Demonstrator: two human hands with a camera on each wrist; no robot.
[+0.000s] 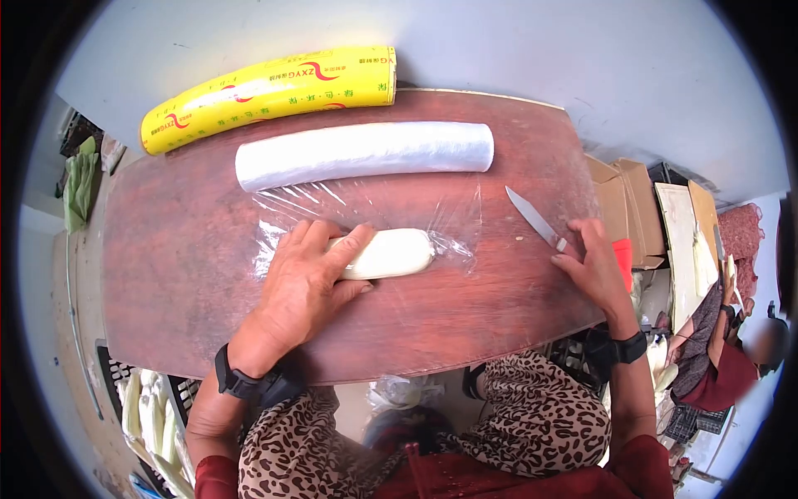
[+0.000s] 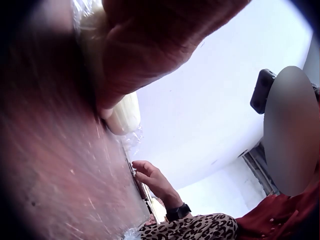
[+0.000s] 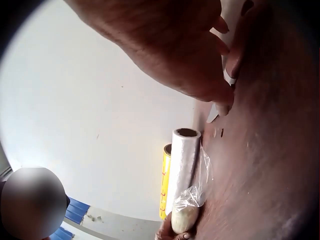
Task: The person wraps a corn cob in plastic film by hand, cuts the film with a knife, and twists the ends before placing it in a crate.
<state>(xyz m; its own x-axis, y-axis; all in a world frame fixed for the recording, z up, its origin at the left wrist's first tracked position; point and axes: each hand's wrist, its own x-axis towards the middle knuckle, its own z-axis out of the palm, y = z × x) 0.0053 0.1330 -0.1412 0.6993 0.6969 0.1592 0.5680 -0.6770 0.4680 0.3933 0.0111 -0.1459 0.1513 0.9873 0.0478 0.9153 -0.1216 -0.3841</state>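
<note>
Dark reddish-brown wooden work board (image 1: 208, 274), worn, carrying all items below. Yellow printed box of cling film (image 1: 270, 96), lying at the board's far edge, untouched. White roll of clear cling film (image 1: 363, 155), just in front of the yellow box, its sheet (image 1: 453, 212) drawn out flat toward the person and under the work piece. Left hand (image 1: 303, 287): palm and relaxed, nearly straight fingers laid over the left part of the work piece, pressing it down; nothing is pinched. Pale cream, smooth cylindrical piece of peeled vegetable or dough (image 1: 391, 254), lying on the film sheet near the board's middle, its right end free and film bunched there. Right hand (image 1: 594, 266): resting at the board's right edge, fingertips touching the handle end of the knife; fingers look loosely bent, not closed round the handle. Small steel-bladed knife (image 1: 532, 218), flat on the board, point toward the film roll, well apart from the cream piece. Handling note, as a judgement: roll the piece with even palm pressure and keep the sheet taut and unwrinkled; hold the blade clear of the film.
</note>
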